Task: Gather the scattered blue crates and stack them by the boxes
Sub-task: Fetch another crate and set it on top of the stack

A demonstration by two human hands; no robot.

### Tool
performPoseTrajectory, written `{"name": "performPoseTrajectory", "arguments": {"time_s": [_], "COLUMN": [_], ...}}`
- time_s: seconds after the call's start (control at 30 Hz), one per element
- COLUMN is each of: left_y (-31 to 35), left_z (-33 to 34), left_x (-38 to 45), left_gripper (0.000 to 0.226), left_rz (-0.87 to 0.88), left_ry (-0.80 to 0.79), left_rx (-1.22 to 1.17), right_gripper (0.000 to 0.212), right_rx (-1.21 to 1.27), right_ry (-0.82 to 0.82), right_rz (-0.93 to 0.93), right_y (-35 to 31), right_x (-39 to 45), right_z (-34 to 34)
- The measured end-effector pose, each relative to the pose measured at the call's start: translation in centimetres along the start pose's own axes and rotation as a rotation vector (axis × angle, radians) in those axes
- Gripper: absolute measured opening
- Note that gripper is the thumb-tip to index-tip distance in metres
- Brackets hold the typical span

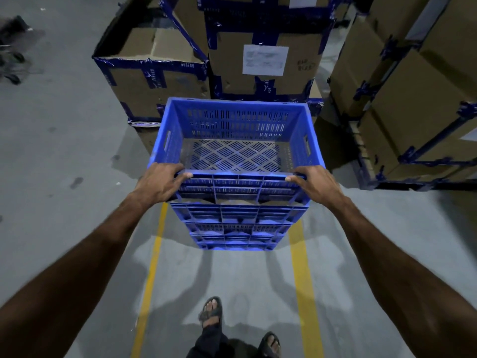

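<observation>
A stack of blue slotted plastic crates (237, 223) stands on the grey floor right in front of the cardboard boxes (263, 63). The top crate (236, 130) is empty and shows its perforated bottom. My left hand (160, 182) grips the near rim of the top crate at its left corner, fingers curled over the edge. My right hand (316, 186) grips the same rim at the right corner. Both arms are stretched out forward.
Taped cardboard boxes rise behind the stack, one open-topped box (152, 73) at the left, and more boxes (413, 99) on a pallet at the right. Two yellow floor lines (299, 280) run toward me. My sandalled feet (211, 313) are below. Dark clutter (13, 60) lies far left.
</observation>
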State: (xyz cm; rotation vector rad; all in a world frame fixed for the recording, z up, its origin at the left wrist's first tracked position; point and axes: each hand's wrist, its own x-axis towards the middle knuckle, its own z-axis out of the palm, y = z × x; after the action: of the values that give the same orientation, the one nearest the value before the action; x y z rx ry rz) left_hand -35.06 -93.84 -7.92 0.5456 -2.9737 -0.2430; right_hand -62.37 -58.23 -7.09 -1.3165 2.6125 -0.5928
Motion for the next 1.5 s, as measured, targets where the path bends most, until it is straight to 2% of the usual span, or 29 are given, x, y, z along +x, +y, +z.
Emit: {"name": "performPoseTrajectory", "arguments": {"time_s": [0.13,0.3,0.47,0.57,0.9,1.1,1.4,1.5], "left_y": [0.4,2.1,1.4,1.1,0.9,1.8,1.9,2.1], "left_z": [0.2,0.2,0.4,0.3,0.6,0.9,0.9,0.9], "left_x": [0.2,0.4,0.0,0.2,0.2,-0.3,-0.3,-0.3], "left_gripper": [0.063,0.047,0.057,0.061,0.047,0.059,0.056,0.049], "left_rz": [0.011,0.024,-0.014,-0.021,-0.035,-0.079,-0.071,-0.063], "left_ry": [-0.014,-0.028,-0.048,-0.055,-0.042,-0.005,0.005,0.01], "left_rx": [-0.03,-0.095,-0.126,-0.13,-0.145,-0.145,-0.161,-0.167], "right_gripper": [0.037,0.037,0.04,0.036,0.038,0.033,0.031,0.03], "right_rx": [0.004,0.013,0.0,-0.014,0.072,0.105,0.165,0.165], "right_ry": [-0.024,-0.023,0.008,0.007,-0.052,-0.068,-0.061,-0.06], "right_rz": [0.026,0.035,0.033,0.043,0.029,0.01,0.021,0.019], "right_y": [0.6,1.4,0.9,0.4,0.7,1.5,1.3,1.5], "right_x": [-0.3,-0.5,-0.5,-0.5,-0.1,0.3,0.2,0.2], "right_z": [-0.1,-0.5,-0.2,-0.1,-0.1,-0.5,-0.4,-0.4]}}
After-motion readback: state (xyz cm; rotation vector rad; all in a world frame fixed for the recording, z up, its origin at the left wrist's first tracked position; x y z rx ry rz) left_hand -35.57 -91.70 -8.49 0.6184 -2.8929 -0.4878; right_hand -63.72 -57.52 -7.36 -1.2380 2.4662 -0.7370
